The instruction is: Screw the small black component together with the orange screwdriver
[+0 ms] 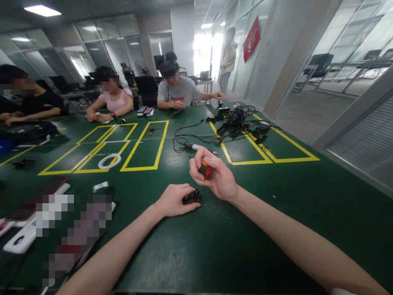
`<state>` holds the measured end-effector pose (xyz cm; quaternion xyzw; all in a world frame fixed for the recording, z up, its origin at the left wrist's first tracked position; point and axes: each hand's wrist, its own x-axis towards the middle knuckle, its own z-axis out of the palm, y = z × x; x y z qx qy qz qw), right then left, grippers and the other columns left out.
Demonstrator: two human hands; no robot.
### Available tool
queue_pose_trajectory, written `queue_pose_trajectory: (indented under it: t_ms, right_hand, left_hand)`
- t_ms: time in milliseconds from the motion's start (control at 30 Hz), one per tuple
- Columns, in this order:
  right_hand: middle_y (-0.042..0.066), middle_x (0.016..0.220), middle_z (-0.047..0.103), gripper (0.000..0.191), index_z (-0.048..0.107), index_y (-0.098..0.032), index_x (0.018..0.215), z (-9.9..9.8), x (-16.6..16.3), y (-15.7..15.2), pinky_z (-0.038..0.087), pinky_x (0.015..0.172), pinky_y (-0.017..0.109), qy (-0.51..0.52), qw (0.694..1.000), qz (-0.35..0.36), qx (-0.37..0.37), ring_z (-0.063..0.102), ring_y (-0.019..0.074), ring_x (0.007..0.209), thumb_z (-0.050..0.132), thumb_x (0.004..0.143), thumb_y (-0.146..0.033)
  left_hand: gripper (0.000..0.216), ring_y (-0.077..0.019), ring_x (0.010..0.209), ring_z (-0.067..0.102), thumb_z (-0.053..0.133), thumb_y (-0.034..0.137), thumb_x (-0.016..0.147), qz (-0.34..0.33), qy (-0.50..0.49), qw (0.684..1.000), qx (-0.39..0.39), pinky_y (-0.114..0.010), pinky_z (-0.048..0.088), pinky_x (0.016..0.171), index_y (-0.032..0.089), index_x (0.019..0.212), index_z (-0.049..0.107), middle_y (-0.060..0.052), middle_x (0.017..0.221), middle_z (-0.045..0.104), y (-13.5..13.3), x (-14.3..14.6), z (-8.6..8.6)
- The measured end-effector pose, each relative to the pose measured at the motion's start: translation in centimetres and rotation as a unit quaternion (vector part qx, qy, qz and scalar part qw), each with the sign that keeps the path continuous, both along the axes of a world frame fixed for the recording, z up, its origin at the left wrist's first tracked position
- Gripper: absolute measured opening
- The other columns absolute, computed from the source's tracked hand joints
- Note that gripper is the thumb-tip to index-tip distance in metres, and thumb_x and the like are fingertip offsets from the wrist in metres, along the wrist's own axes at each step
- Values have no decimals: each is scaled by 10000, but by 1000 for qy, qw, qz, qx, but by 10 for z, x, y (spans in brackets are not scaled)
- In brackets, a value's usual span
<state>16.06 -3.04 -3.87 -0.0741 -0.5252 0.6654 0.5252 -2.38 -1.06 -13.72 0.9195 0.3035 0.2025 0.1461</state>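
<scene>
My left hand (pixel 175 200) rests on the green table with thumb and fingers closed around a small black part (pixel 196 197). A short round piece stands up from that part, and my fingers cover its left side. Just above and to the right, my right hand (pixel 216 174) grips the orange and black handle of a screwdriver (pixel 205 169). Its handle is tilted, and a thin shaft seems to run down toward the black part. Whether the tip touches the part I cannot tell.
Beyond my hands lies a corded grey and black power tool (pixel 193 146). A heap of black cables (pixel 236 121) sits at the far right. To the left are a white ring (pixel 109 161), a small white object (pixel 100 187) and phones. Several people sit across the green table (pixel 172 254).
</scene>
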Motion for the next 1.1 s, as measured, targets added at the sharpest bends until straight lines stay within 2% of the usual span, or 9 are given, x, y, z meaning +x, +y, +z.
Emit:
queue_pose_trajectory:
  t_ms: [100, 200, 333, 467, 600, 700, 833, 1000, 1100]
  right_hand:
    - [-42, 605, 498, 318, 525, -187, 722, -1, 0, 3, 231, 440, 211, -12, 1000, -14, 11, 327, 72, 453, 563, 956, -398]
    - [-65, 562, 413, 365, 501, -188, 675, -1, 0, 3, 193, 439, 209, -8, 1000, -5, -6, 252, 65, 449, 554, 960, -410]
    - [-108, 518, 333, 268, 470, -213, 766, -1, 1, -1, 154, 432, 191, 1, 1000, 23, -17, 157, 64, 437, 544, 929, -413]
    - [-99, 540, 404, 217, 463, -226, 822, 0, 1, -3, 165, 428, 189, -9, 1000, 26, -13, 198, 70, 438, 575, 908, -391]
    - [-33, 609, 485, 376, 508, -186, 671, 1, 0, -2, 214, 432, 216, -21, 999, 9, 24, 295, 69, 457, 541, 968, -414]
    - [-53, 556, 410, 436, 498, -185, 628, 1, 0, -2, 201, 443, 223, -30, 999, 17, 16, 265, 67, 447, 528, 984, -434]
    - [-106, 499, 331, 332, 496, -206, 747, -1, 0, -4, 182, 435, 202, -19, 999, 42, -4, 178, 66, 428, 528, 958, -461]
    - [-82, 574, 483, 217, 493, -213, 836, -2, 0, -5, 197, 427, 190, -6, 999, 38, 3, 245, 66, 434, 586, 922, -390]
    - [-42, 595, 517, 302, 545, -185, 744, 0, 0, -4, 258, 440, 213, -28, 999, 13, 17, 347, 76, 447, 568, 955, -400]
  left_hand:
    - [305, -125, 595, 524, 716, 461, 915, -1, 2, 1000, 3, -250, 328, 563, 186, 807, 640, 24, 689, 581, 0, 0, 0]
    - [302, -127, 590, 524, 721, 460, 912, -1, 8, 1000, 9, -253, 321, 560, 183, 815, 647, 27, 680, 575, 0, 1, 0]
    - [291, -128, 615, 557, 705, 474, 923, -1, 8, 1000, 13, -245, 353, 582, 184, 907, 682, 14, 745, 633, 0, 0, -1]
    - [315, -133, 639, 584, 682, 501, 936, 0, 11, 1000, 16, -245, 395, 611, 188, 970, 698, 0, 790, 664, 0, 0, -2]
    - [310, -135, 618, 574, 703, 493, 923, 3, 7, 1000, 17, -247, 377, 587, 185, 896, 684, 11, 718, 618, 0, 0, -2]
    - [315, -137, 629, 583, 695, 498, 929, 3, 13, 1000, 20, -249, 381, 588, 184, 908, 684, 10, 727, 622, 0, 0, -1]
    - [327, -141, 652, 599, 657, 517, 946, 0, 21, 1000, 22, -248, 404, 614, 197, 999, 706, 13, 736, 630, 0, -1, -1]
    - [299, -136, 610, 579, 687, 493, 928, 0, 11, 1000, 16, -245, 390, 594, 197, 964, 702, 25, 680, 600, 0, 0, -1]
    - [301, -133, 601, 571, 689, 497, 929, 3, 8, 1000, 15, -244, 384, 583, 198, 898, 680, 29, 656, 576, 1, 1, -2]
